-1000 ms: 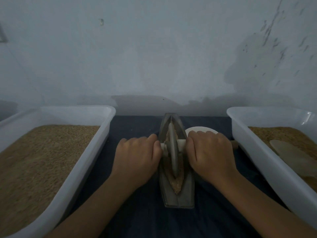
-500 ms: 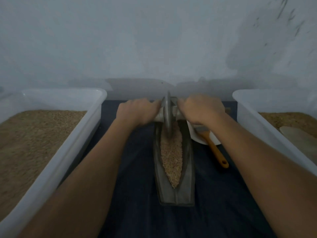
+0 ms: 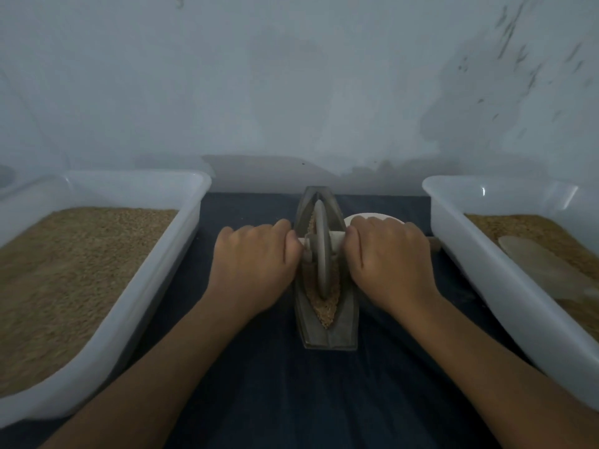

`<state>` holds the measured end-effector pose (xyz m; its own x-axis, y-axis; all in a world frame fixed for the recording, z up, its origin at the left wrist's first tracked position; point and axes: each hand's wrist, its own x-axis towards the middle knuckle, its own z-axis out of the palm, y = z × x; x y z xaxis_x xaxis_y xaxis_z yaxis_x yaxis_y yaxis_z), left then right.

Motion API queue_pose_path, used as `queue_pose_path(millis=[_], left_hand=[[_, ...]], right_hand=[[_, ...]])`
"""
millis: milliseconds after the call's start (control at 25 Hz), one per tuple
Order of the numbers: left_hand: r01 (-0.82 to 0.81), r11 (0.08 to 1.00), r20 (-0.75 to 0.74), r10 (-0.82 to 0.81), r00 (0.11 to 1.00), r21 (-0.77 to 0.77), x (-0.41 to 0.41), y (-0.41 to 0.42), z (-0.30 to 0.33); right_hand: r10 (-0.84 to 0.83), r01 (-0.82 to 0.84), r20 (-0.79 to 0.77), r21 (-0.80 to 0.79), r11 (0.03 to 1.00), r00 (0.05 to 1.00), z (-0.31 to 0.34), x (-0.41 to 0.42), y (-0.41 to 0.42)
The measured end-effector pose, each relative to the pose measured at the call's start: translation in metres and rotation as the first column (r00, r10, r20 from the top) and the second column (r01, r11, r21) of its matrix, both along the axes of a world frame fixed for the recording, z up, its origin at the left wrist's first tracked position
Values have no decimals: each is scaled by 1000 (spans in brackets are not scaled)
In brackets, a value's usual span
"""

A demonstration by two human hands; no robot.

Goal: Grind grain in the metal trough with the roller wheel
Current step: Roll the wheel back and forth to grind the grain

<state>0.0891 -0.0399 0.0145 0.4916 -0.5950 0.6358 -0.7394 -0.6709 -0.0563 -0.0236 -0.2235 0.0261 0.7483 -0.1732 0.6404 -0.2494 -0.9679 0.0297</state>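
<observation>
A boat-shaped metal trough (image 3: pixel 346 322) lies on the dark cloth at the centre, pointing away from me. Brown grain (image 3: pixel 325 308) fills its groove. The grey roller wheel (image 3: pixel 322 251) stands upright in the groove near the trough's middle, on a pale axle handle. My left hand (image 3: pixel 252 264) grips the axle's left end. My right hand (image 3: pixel 389 264) grips its right end. Both fists sit close against the trough's sides.
A white tub (image 3: pixel 155 286) of brown grain stands at the left. Another white tub (image 3: pixel 505 286) at the right holds grain and a pale scoop (image 3: pixel 544 267). A white bowl (image 3: pixel 356 218) shows behind my right hand. A pale wall rises just beyond the cloth.
Half a second ago the wheel was at the trough's far end with my arms stretched out. It has rolled back toward me to the middle, and my hands came with it.
</observation>
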Motion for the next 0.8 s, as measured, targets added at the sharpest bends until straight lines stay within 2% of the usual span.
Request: queue_pose_path(millis=[80, 120, 160, 240, 280, 440, 520, 560, 600, 680, 720, 800], left_hand=[[32, 999, 79, -35, 996, 34, 9, -8, 8], [40, 996, 139, -50, 989, 77, 15, -15, 11], [16, 985, 117, -37, 992, 174, 25, -25, 15], [-74, 941, -39, 92, 995, 330, 55, -44, 28], [-70, 918, -132, 131, 983, 392, 72, -53, 34], [129, 862, -375, 75, 924, 491, 115, -77, 50], [131, 858, -385, 83, 919, 497, 117, -78, 48], [104, 878, -377, 91, 922, 467, 113, -74, 45], [59, 899, -364, 115, 924, 433, 107, -69, 39], [-27, 920, -290, 151, 945, 391, 87, -53, 28], [-32, 941, -154, 89, 984, 338, 73, -46, 18], [-30, 963, 58, 15, 998, 267, 39, -31, 9]], right_hand=[[-8, 8, -10, 41, 999, 1000, 2, 8, -6], [-26, 28, -32, 67, 997, 999, 3, 15, -11], [-56, 62, -80, 77, 995, 995, 5, 24, -18], [-120, 127, -248, 16, 992, 961, 13, 52, -35], [-129, 136, -330, -2, 991, 935, 19, 68, -45], [43, 109, -631, 201, 973, 775, 41, 116, -74], [71, 91, -693, 195, 976, 718, 44, 120, -72], [35, 71, -675, 128, 989, 737, 45, 116, -67], [-18, 64, -606, 54, 996, 795, 45, 108, -59], [-104, 82, -413, -71, 994, 905, 39, 87, -43], [-127, 96, -332, -108, 989, 935, 31, 72, -35], [-127, 126, -190, -21, 992, 973, 10, 39, -20]])
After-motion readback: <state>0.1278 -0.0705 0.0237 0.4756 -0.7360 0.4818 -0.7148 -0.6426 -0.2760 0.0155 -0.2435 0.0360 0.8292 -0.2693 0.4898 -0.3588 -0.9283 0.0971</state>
